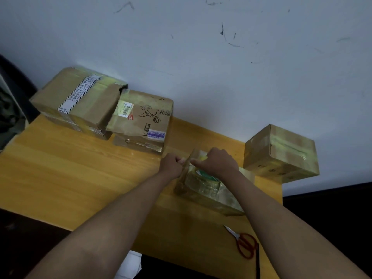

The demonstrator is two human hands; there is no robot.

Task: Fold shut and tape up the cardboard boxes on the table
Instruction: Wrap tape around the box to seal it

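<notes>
A small cardboard box [209, 195], shiny with clear tape, lies on the wooden table [80, 170] in front of me. On its far end sits a roll of clear tape [201, 172] with a green core. My right hand [217, 162] grips the roll from above. My left hand [171, 165], curled into a fist just left of the box, pinches what looks like the free end of the tape at the box's far left corner. The top of the box under my hands is hidden.
A large taped box [78, 101] and a printed box [143, 119] on a flat carton stand at the back left against the wall. Another taped box [281, 156] sits at the back right corner. Red-handled scissors [244, 244] lie near the front right edge.
</notes>
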